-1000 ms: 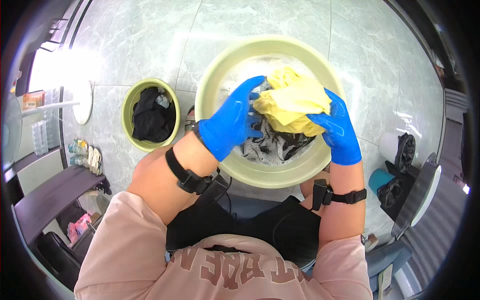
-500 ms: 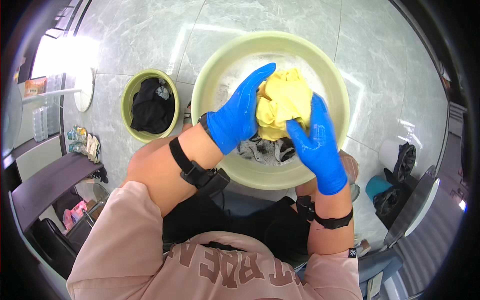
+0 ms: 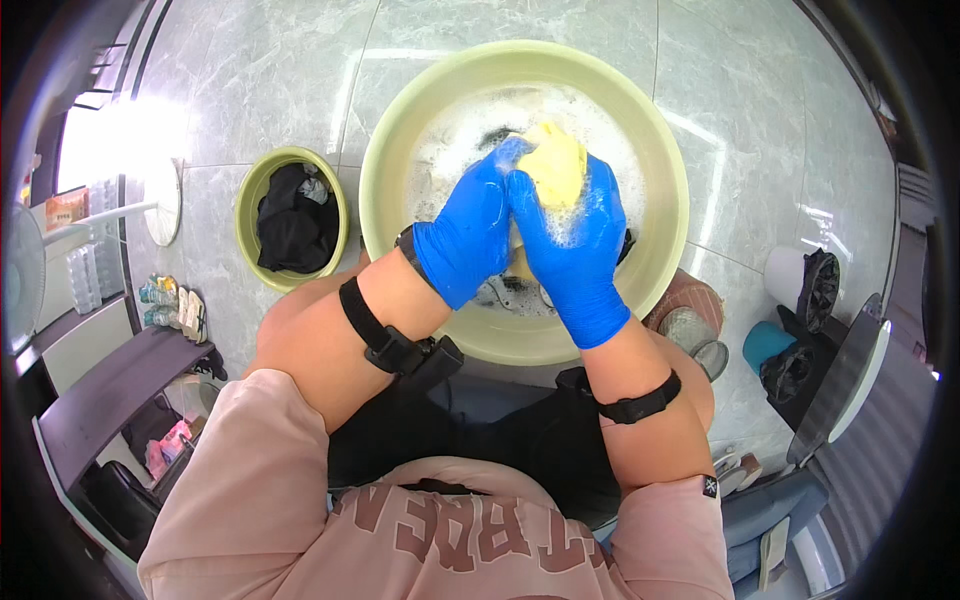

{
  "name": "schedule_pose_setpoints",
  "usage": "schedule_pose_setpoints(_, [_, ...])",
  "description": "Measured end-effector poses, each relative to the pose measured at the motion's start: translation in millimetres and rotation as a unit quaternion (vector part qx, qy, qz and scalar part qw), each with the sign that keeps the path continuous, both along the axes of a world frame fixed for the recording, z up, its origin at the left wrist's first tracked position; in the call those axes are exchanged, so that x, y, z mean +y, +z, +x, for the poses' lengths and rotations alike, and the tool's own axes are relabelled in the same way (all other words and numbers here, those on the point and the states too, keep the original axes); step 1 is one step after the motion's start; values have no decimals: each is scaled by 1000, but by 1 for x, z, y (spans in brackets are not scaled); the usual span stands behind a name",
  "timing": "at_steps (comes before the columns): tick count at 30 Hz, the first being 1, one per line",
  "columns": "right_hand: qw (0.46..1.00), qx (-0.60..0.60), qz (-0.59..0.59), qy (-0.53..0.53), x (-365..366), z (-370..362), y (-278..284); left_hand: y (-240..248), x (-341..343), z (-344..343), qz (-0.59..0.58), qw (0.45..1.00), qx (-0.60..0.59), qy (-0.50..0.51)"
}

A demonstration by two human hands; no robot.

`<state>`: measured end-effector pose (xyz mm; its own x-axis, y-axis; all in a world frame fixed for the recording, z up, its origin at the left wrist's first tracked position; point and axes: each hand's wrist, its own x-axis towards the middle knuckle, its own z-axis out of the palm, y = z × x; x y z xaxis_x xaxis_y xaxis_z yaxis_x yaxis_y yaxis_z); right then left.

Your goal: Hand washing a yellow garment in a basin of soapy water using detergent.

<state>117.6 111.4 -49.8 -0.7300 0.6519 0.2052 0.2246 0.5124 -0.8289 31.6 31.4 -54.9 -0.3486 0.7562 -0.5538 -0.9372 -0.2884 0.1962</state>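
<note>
A wet yellow cloth is bunched up between my two hands, above the soapy water in a large pale-green basin. My left hand, in a blue rubber glove, closes on the cloth's left side. From the right, my right hand wraps round it in a matching glove, its thumb reaching over to the left hand. Suds cling to the cloth and to the right glove. Dark and grey fabric lies in the foam below my wrists, partly hidden.
To the left of the basin stands a smaller green tub with black clothing inside. A white fan and a dark bench are farther left. At the right are a teal bin and a white bin with black liners.
My hands have drawn together and squeezed the spread-out yellow cloth into a smaller bundle. The right hand has moved left, and foam now shows on it. The view has shifted slightly.
</note>
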Motion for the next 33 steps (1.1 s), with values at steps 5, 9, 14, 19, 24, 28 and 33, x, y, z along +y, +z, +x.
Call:
schedule_pose_setpoints(5, [983, -26, -179, 43, 15, -7, 8, -8, -13, -9, 4, 998, -12, -65])
schedule_pose_setpoints(9, [989, -92, -116, -22, 23, -11, -1, 10, -8, -4, -156, 984, 76, -34])
schedule_pose_setpoints(14, [981, -145, 131, -17, 19, -3, -20, 17, -41, -26, -178, 939, 284, -74])
schedule_pose_setpoints(19, [909, -358, 185, 104, 2, -3, -61, 34, -50, -44, -211, 953, 218, 9])
schedule_pose_setpoints(24, [827, -497, 206, 161, -7, -25, -67, 39, -65, -61, -209, 962, 177, -6])
schedule_pose_setpoints(28, [775, -599, 65, 189, 26, -38, -94, 57, -73, -43, -142, 939, 311, 24])
schedule_pose_setpoints(33, [932, -321, 77, 147, 49, -28, -105, 42, -91, -52, -69, 945, 319, 37])
